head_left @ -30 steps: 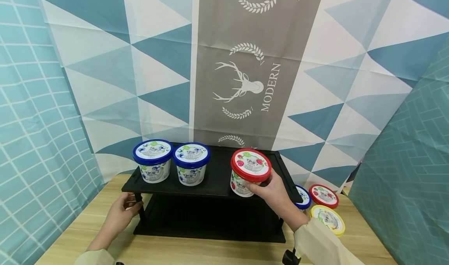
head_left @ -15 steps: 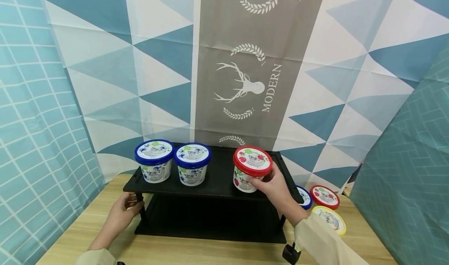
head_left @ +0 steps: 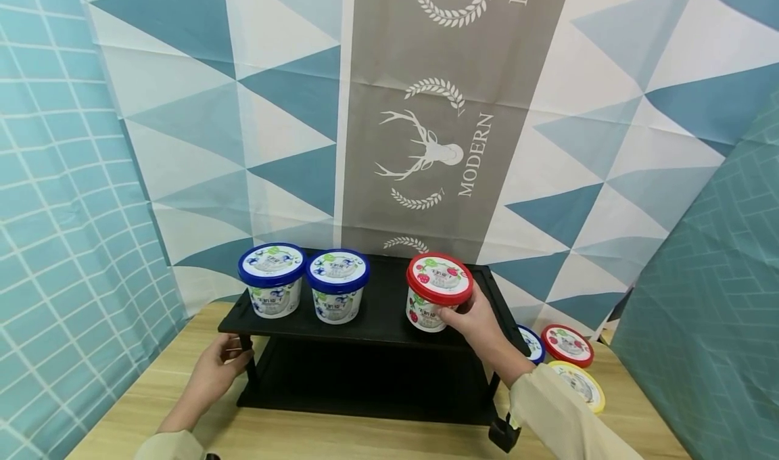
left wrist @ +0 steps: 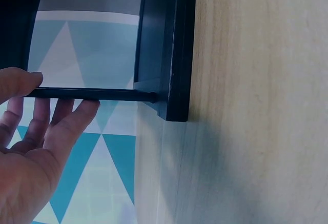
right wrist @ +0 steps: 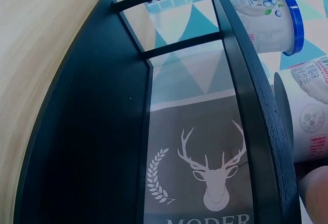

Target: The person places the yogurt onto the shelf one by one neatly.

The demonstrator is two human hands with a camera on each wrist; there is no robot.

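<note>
My right hand [head_left: 471, 318] grips a paper tub with a red lid and strawberry print [head_left: 439, 281] over the right part of the black two-tier shelf [head_left: 383, 311]. In the right wrist view the thumb [right wrist: 315, 190] lies against this tub [right wrist: 310, 106], whose underside partly shows; whether it touches the shelf, I cannot tell. Two blue-lidded tubs stand side by side on the upper tier, the left one [head_left: 272, 281] and the right one [head_left: 337, 285]. My left hand [head_left: 213, 372] holds the shelf's front left post [left wrist: 97, 94] between thumb and fingers.
On the wooden table [head_left: 341, 440], right of the shelf, are more tubs: red-lidded [head_left: 567, 345], yellow-lidded [head_left: 578, 384] and a partly hidden blue-lidded one [head_left: 531, 343]. A patterned cloth [head_left: 292, 128] hangs close behind the shelf. A small black object [head_left: 504, 434] is by the right sleeve.
My right hand has carried the red-lidded tub slightly up or back over the shelf. My left hand stays on the post. The head view has shifted a little.
</note>
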